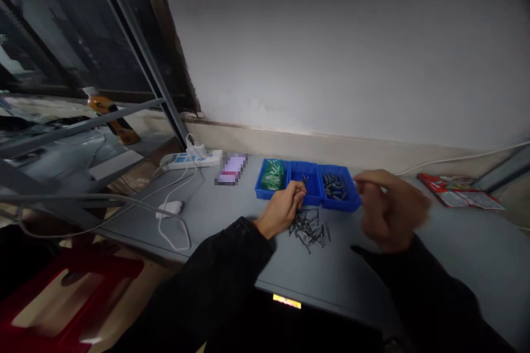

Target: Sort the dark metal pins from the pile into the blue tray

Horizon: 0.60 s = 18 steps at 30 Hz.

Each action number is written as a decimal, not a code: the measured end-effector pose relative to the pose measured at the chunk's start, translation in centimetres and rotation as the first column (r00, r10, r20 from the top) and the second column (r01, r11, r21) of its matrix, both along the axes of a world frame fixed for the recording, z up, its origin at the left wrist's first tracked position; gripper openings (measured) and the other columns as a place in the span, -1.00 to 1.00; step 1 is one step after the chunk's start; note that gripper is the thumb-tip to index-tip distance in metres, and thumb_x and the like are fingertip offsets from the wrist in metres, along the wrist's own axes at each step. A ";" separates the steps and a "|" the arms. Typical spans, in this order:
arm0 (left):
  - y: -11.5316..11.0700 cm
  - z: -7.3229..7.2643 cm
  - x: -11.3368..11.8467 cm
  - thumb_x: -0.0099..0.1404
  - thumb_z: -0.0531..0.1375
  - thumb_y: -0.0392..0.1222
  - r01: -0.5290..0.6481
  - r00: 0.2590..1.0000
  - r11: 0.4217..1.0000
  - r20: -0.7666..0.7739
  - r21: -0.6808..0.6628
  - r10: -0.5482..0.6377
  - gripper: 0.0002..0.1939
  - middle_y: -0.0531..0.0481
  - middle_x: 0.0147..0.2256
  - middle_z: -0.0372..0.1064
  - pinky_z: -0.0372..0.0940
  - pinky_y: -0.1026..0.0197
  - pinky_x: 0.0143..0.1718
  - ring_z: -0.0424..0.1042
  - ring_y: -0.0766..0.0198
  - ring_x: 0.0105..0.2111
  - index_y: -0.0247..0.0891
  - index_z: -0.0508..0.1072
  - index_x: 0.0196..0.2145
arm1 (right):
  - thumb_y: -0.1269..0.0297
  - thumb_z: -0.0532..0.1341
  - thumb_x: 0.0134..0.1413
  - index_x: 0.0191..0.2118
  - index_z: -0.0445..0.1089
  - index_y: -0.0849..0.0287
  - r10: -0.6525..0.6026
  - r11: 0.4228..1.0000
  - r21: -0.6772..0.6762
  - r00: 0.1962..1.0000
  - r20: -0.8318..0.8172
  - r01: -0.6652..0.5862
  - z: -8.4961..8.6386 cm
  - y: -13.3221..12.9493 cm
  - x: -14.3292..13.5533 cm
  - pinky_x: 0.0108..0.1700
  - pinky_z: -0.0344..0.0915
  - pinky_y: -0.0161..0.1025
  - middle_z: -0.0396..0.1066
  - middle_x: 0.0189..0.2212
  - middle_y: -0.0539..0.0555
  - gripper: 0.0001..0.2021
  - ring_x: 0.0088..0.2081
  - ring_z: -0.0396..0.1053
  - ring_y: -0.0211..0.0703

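Observation:
Three blue bins stand side by side on the grey table. Green plastic packets fill the left bin, a few small dark pieces lie in the middle bin, and dark cylindrical parts are in the right bin. My left hand is closed at the front of the middle bin; what its fingers pinch is too small to name. A loose pile of thin metal pieces lies just right of that wrist. Blurred by motion, my right hand is raised right of the bins, its fingers curled and their contents unclear.
A white power strip with cables and a phone lie left of the bins. A white adapter is nearer the left edge. Red packets lie at the right, by the wall. A red stool stands lower left.

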<state>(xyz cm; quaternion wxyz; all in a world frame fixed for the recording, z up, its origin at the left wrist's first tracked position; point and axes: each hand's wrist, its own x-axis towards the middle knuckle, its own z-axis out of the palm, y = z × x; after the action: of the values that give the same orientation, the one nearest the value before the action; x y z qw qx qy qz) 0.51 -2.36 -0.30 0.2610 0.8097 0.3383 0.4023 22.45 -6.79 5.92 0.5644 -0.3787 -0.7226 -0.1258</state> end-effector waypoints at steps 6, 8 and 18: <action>0.3 0.1 -0.2 0.56 -0.09 -0.10 -0.011 0.998 1.000 0.063 -0.015 0.012 -0.80 0.07 -0.41 0.31 0.21 0.24 -0.31 0.30 0.31 -0.42 -0.24 0.24 -0.14 | 0.42 0.14 0.23 -0.18 0.44 0.16 0.060 0.998 -0.022 0.975 0.215 -0.056 -3.6 4.3 -0.9 -0.25 0.34 -0.18 0.48 -0.38 0.05 -0.87 -0.36 0.43 -0.15; 0.3 0.0 -0.3 0.56 -0.08 -0.09 -0.017 0.997 1.000 0.080 -0.012 0.018 -0.79 0.06 -0.40 0.31 0.22 0.24 -0.30 0.30 0.32 -0.42 -0.24 0.24 -0.12 | 0.42 0.17 0.21 -0.15 0.43 0.18 0.104 0.994 -0.049 0.957 0.269 -0.094 -4.7 4.6 -1.2 -0.18 0.34 -0.14 0.49 -0.35 0.07 -0.87 -0.31 0.41 -0.12; 0.3 -0.1 -0.5 0.56 -0.09 -0.04 0.008 0.993 0.999 0.117 -0.043 -0.003 -0.75 0.06 -0.41 0.33 0.22 0.25 -0.29 0.30 0.31 -0.43 -0.24 0.24 -0.14 | 0.40 0.14 0.35 -0.13 0.43 0.17 0.213 0.962 -0.226 0.935 0.283 -0.151 -6.8 4.5 -2.5 -0.10 0.26 -0.09 0.48 -0.25 0.09 -0.88 -0.20 0.35 -0.09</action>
<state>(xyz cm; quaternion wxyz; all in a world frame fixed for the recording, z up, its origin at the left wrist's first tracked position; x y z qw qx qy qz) -0.01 -2.08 -0.37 0.2990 0.7799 0.3285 0.4410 19.92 -2.32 -0.90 0.4143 -0.3408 -0.8420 -0.0564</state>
